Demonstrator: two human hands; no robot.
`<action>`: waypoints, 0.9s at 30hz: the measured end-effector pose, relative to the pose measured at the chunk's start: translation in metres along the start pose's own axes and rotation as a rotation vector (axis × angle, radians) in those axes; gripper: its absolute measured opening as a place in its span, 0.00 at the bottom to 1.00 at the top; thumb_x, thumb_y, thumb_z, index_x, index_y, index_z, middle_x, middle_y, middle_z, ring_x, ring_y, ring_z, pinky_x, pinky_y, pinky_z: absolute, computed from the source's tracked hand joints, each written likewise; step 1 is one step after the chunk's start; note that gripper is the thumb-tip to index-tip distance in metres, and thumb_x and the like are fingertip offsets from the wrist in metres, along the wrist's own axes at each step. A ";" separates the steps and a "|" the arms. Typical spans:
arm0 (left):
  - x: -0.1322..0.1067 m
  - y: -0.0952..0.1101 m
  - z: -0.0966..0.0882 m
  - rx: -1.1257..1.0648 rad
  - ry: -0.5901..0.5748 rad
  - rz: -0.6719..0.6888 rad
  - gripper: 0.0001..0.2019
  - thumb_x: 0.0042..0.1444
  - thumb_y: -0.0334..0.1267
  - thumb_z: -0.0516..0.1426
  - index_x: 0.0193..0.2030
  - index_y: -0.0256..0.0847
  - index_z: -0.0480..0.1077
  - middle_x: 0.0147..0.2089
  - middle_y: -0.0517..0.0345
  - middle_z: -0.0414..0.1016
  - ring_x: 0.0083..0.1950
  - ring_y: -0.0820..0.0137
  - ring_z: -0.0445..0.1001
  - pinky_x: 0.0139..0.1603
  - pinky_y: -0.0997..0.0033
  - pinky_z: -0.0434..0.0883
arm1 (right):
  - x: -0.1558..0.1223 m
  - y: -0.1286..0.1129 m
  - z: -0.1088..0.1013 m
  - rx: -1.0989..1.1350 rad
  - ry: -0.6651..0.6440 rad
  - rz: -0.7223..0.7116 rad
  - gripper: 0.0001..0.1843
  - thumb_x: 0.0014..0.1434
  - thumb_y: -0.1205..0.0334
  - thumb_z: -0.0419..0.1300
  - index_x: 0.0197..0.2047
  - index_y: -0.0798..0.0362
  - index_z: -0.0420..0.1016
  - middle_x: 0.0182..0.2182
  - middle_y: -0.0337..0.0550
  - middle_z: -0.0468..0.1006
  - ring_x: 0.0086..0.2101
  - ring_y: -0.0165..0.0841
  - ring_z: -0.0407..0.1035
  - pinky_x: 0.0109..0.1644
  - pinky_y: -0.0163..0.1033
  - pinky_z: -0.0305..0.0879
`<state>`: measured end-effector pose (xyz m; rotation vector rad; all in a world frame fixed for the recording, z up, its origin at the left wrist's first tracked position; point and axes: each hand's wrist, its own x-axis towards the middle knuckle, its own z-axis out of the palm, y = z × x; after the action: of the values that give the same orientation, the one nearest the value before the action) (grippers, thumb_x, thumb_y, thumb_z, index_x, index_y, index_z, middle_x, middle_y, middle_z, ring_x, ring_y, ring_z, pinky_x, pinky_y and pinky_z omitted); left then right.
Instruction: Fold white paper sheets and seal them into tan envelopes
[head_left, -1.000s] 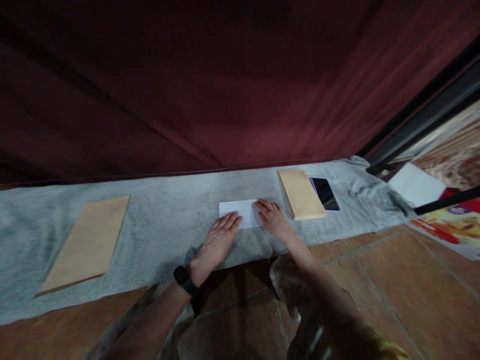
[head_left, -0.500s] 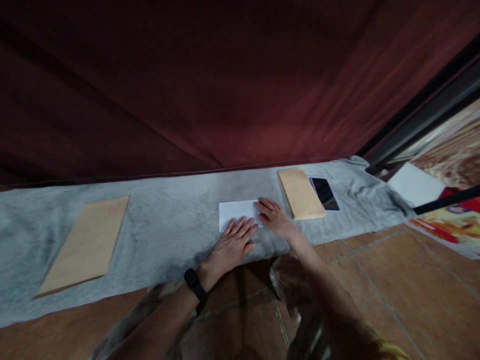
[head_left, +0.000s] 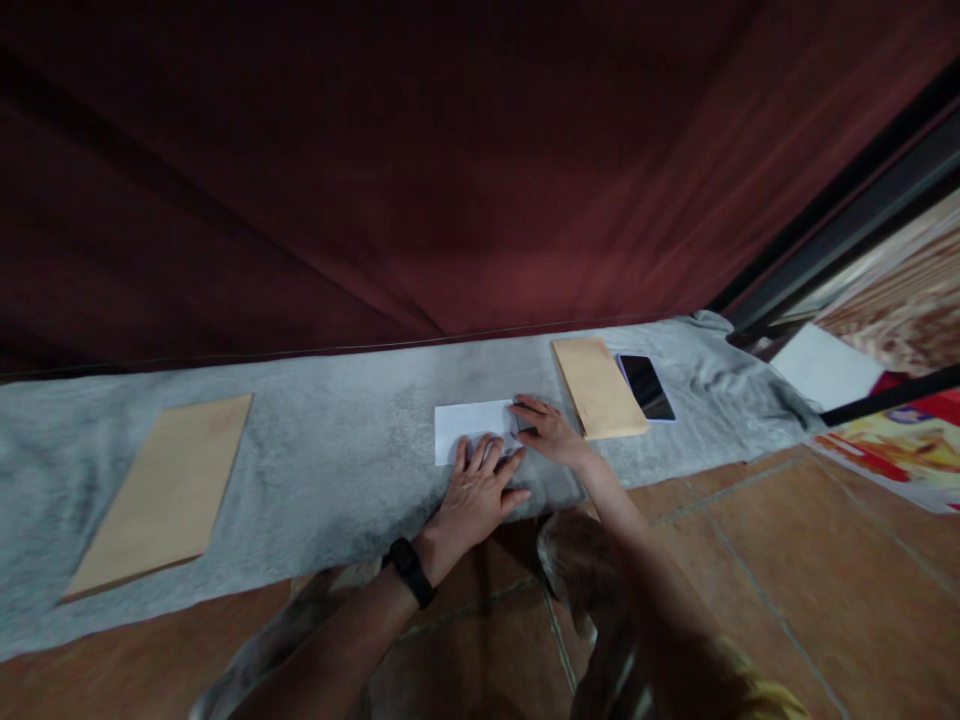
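A folded white paper [head_left: 469,428] lies on a grey cloth [head_left: 337,460] spread over the floor. My left hand [head_left: 484,490], with a black watch on its wrist, lies flat with fingers spread on the paper's near edge. My right hand [head_left: 551,435] rests on the paper's right end, fingers stretched out and pressing down. A tan envelope [head_left: 598,387] lies just right of my right hand, and a black phone [head_left: 646,386] lies beside it.
A second tan envelope [head_left: 161,490] lies far left on the cloth. A dark red curtain [head_left: 450,170] hangs behind. Terracotta floor tiles [head_left: 750,560] run along the near side. A white sheet [head_left: 825,366] and colourful printed material [head_left: 900,450] sit at the right.
My left hand has slid rightward along the paper's near edge, closer to my right hand. My right hand has stayed on the paper's right end.
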<state>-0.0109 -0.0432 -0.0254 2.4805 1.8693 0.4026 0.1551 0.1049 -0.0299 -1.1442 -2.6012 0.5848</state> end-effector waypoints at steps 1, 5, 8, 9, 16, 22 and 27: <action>0.000 0.001 0.000 -0.002 0.005 0.000 0.28 0.67 0.56 0.51 0.70 0.50 0.63 0.71 0.46 0.66 0.74 0.49 0.59 0.73 0.33 0.52 | 0.000 -0.002 0.000 -0.018 0.011 0.021 0.29 0.63 0.62 0.62 0.67 0.44 0.70 0.69 0.46 0.65 0.66 0.42 0.62 0.69 0.52 0.59; -0.001 0.001 0.000 -0.017 0.007 0.013 0.26 0.69 0.55 0.49 0.69 0.51 0.65 0.73 0.52 0.65 0.76 0.50 0.56 0.74 0.30 0.48 | 0.003 -0.012 -0.002 -0.091 0.025 0.102 0.27 0.66 0.59 0.59 0.68 0.41 0.68 0.70 0.42 0.63 0.64 0.43 0.63 0.65 0.54 0.62; -0.001 0.000 0.001 -0.027 -0.002 0.017 0.26 0.70 0.55 0.48 0.70 0.51 0.64 0.73 0.54 0.64 0.76 0.52 0.54 0.74 0.29 0.47 | 0.006 -0.018 -0.002 -0.132 0.056 0.127 0.26 0.68 0.58 0.57 0.68 0.40 0.68 0.70 0.42 0.64 0.62 0.44 0.64 0.63 0.53 0.62; -0.001 0.000 0.001 -0.027 -0.004 0.021 0.26 0.70 0.56 0.48 0.70 0.51 0.63 0.73 0.55 0.63 0.77 0.52 0.54 0.74 0.29 0.47 | 0.008 -0.019 -0.001 -0.145 0.072 0.138 0.25 0.68 0.59 0.56 0.67 0.41 0.69 0.70 0.42 0.64 0.61 0.44 0.65 0.63 0.53 0.62; -0.003 -0.002 0.004 -0.013 -0.015 0.034 0.28 0.70 0.57 0.47 0.72 0.50 0.60 0.74 0.55 0.62 0.78 0.53 0.52 0.74 0.29 0.46 | 0.011 -0.023 0.008 -0.159 0.171 0.197 0.22 0.70 0.60 0.53 0.65 0.45 0.72 0.67 0.43 0.68 0.59 0.44 0.67 0.62 0.52 0.63; -0.004 -0.002 0.004 -0.019 -0.016 0.045 0.27 0.70 0.55 0.48 0.70 0.47 0.63 0.72 0.53 0.65 0.77 0.53 0.53 0.75 0.30 0.45 | 0.008 -0.040 0.014 -0.011 0.213 0.031 0.23 0.73 0.62 0.47 0.66 0.51 0.70 0.67 0.47 0.69 0.65 0.36 0.63 0.69 0.47 0.60; -0.004 -0.003 0.003 -0.013 -0.017 0.060 0.25 0.70 0.54 0.49 0.67 0.45 0.66 0.68 0.50 0.71 0.74 0.54 0.59 0.76 0.33 0.44 | 0.000 -0.050 0.026 -0.047 0.064 -0.106 0.26 0.75 0.56 0.46 0.69 0.56 0.66 0.70 0.49 0.63 0.70 0.36 0.55 0.74 0.47 0.52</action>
<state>-0.0144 -0.0460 -0.0298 2.5280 1.7836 0.3922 0.1129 0.0670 -0.0309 -1.0142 -2.6148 0.4595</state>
